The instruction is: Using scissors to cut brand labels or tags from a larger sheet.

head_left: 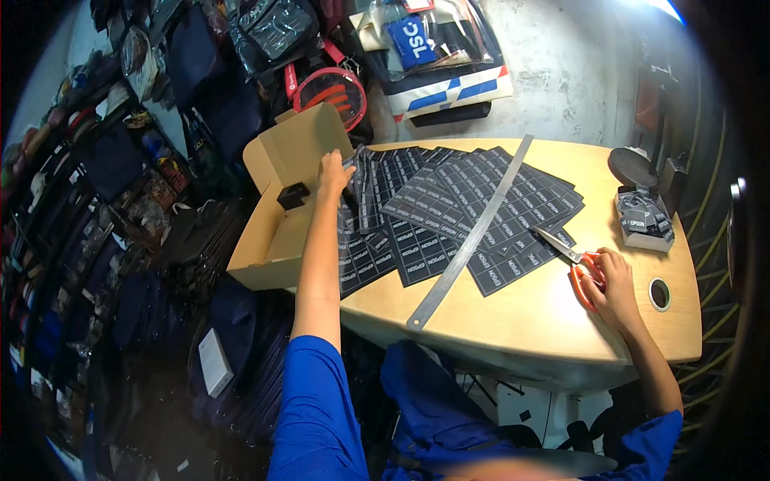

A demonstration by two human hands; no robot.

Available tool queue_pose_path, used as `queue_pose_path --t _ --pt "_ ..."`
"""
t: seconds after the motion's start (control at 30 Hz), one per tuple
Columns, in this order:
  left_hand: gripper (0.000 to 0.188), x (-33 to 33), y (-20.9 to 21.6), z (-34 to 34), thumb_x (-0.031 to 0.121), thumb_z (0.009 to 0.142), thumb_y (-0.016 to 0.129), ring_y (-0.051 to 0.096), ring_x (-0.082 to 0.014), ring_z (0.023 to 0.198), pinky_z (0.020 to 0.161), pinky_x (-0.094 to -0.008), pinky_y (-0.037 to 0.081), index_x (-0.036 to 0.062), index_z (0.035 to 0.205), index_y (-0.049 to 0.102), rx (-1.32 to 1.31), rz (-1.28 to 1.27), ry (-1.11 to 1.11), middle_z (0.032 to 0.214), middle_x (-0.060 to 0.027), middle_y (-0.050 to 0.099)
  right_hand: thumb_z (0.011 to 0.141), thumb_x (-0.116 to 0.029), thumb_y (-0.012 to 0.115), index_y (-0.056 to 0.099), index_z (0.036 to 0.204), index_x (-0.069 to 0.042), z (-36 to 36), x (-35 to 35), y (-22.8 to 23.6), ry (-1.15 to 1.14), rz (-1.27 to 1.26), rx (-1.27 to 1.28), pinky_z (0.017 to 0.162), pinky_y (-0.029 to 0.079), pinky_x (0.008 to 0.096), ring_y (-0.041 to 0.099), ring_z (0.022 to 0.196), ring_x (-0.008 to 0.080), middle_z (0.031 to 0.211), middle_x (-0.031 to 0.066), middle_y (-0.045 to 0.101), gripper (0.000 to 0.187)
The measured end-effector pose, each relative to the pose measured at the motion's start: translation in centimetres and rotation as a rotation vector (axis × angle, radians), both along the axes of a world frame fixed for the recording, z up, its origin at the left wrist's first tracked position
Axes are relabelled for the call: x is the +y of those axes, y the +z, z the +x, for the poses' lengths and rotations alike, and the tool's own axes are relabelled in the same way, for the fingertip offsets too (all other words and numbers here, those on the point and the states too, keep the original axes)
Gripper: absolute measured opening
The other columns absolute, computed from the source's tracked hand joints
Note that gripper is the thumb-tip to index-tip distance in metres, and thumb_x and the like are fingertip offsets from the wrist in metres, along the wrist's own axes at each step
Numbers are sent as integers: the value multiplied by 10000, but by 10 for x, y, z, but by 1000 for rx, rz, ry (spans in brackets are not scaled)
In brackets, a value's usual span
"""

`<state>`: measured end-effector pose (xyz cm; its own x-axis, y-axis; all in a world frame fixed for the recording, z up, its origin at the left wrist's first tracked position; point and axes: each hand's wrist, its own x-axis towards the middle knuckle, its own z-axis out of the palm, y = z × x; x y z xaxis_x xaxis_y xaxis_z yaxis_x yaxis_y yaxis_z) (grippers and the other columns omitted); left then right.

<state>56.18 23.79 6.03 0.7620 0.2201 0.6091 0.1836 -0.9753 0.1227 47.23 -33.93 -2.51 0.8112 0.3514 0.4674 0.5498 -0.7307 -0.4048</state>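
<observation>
My right hand (618,290) is closed round the orange handles of a pair of scissors (566,250). The blades are over the right edge of several black printed sheets (501,200) marked in a grid of small labels. Away to the left, my left hand (333,172) reaches to the right wall of an open cardboard box (255,275), beside a narrow black printed strip (367,196). Its fingers are bent together; what they hold, if anything, is hidden. A small black piece (293,195) sits inside the box. Across the sheets lies a long steel ruler (473,238).
On the table's right stand a small box of cut black labels (644,220) and a roll of tape (659,294). A round black object (631,166) is behind them. Packed bags (433,48) are stacked beyond the far edge. Crowded shelves of goods (112,176) fill the left.
</observation>
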Motion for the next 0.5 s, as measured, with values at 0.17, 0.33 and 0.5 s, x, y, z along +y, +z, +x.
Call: queue_pose_path --t 0.17,0.33,0.5 --pt "155 -6 -14 10 72 751 693 614 -400 858 729 -437 480 -4 877 645 -63 -54 99 870 -236 633 801 -214 619 523 1040 17 2 -4 -5 -14 -62 -37 936 336 420 460 1084 339 1132 189 509 347" --pt "60 -9 -7 11 25 800 588 626 -397 764 627 -454 487 -29 792 613 -67 -13 122 802 -260 609 809 -219 615 515 1054 19 0 1 4 -31 -77 -8 947 332 417 454 1090 333 1138 186 505 356" --pt "201 10 9 7 116 865 535 612 -420 803 666 -477 481 -37 743 583 -138 133 88 803 -265 603 806 -217 607 515 1053 18 2 5 7 -14 -78 -10 939 336 409 452 1084 330 1131 181 505 354"
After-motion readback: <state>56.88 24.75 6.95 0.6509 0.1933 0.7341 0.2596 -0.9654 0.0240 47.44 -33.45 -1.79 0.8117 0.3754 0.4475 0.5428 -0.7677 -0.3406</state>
